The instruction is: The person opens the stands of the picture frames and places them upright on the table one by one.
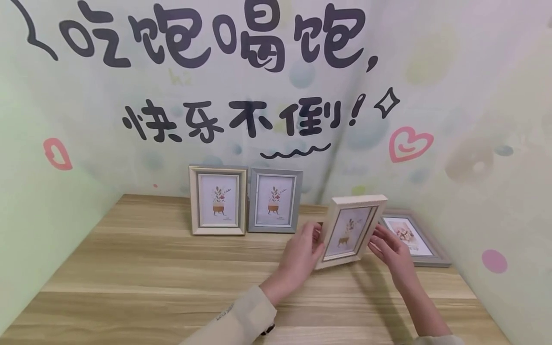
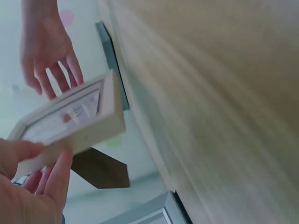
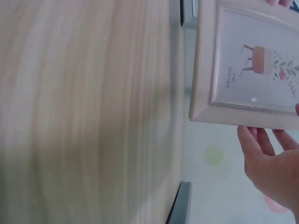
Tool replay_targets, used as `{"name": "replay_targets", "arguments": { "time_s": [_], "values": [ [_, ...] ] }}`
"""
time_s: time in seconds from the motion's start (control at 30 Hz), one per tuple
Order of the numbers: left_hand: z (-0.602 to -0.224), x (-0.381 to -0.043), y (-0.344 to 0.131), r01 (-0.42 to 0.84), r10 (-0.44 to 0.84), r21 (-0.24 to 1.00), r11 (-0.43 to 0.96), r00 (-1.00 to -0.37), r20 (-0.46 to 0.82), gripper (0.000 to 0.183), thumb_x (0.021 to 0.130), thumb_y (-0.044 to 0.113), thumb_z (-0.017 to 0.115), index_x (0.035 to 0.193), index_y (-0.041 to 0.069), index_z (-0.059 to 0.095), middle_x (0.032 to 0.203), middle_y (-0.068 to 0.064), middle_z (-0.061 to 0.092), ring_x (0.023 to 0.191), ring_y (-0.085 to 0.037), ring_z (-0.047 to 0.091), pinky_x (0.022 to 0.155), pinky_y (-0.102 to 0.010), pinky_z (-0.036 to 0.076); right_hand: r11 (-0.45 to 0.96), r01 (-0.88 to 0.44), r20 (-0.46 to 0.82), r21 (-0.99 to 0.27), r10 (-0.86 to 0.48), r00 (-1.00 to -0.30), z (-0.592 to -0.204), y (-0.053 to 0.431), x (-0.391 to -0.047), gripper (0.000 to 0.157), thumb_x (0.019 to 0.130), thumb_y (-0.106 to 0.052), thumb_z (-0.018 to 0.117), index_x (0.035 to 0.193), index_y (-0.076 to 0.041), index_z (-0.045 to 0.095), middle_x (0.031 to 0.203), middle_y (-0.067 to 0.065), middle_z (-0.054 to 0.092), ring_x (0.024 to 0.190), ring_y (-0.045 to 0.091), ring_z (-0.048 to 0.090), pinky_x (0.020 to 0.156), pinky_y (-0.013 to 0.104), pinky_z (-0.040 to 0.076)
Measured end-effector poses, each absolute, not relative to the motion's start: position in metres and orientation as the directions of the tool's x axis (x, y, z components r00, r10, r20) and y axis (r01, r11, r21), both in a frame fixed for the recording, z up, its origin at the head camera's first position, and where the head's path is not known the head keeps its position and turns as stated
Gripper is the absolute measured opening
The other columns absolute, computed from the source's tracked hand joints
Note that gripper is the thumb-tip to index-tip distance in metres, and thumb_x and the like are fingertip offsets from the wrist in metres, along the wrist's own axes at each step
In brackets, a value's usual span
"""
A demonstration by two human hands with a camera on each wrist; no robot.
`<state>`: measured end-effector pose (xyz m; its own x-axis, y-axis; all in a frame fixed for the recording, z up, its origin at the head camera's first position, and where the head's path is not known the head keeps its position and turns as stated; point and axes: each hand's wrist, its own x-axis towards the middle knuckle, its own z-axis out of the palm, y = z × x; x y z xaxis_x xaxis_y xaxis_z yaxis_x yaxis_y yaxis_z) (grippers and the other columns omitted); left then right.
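A cream picture frame with a potted-plant print is held upright and slightly turned above the table. My left hand grips its left edge; in the left wrist view the thumb lies on the front side and fingers curl beneath. Its brown easel stand sticks out behind. My right hand is at the opposite edge. Its fingertips touch that edge in the right wrist view, and the fingers look nearly straight in the left wrist view.
Toward the back, a cream-and-grey frame and a blue-grey frame stand side by side. Another grey frame lies flat at the right, behind my right hand. The wooden table meets a printed backdrop.
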<state>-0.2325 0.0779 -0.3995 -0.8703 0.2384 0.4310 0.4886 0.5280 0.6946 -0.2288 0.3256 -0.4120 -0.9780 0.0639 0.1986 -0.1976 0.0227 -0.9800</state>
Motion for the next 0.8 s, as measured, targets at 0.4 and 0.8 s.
{"name": "replay_targets", "arguments": {
  "time_s": [0.4, 0.8],
  "values": [
    [-0.395, -0.252, 0.089, 0.47, 0.181, 0.763, 0.444, -0.881, 0.437, 0.049, 0.096, -0.001, 0.059, 0.139, -0.002, 0.037, 0.141, -0.023, 0.052, 0.127, -0.034, 0.058, 0.106, -0.041, 0.052, 0.184, -0.183, 0.219, -0.966, 0.206, -0.954, -0.394, 0.304, -0.238, 0.054, 0.102, -0.017, 0.056, 0.147, 0.007, 0.039, 0.113, -0.014, 0.056, 0.102, -0.008, 0.06, 0.089, 0.009, 0.053],
    [-0.402, -0.276, 0.094, 0.337, 0.261, 0.907, 0.254, -0.926, 0.272, 0.084, 0.093, -0.004, 0.059, 0.159, 0.003, 0.009, 0.156, -0.021, 0.014, 0.143, -0.038, 0.033, 0.119, -0.046, 0.037, 0.267, -0.126, 0.174, -0.955, 0.165, -0.971, -0.397, 0.298, -0.261, 0.055, 0.104, -0.024, 0.049, 0.154, -0.006, 0.034, 0.146, 0.014, 0.044, 0.109, -0.007, 0.054, 0.093, 0.003, 0.046]
  ]
}}
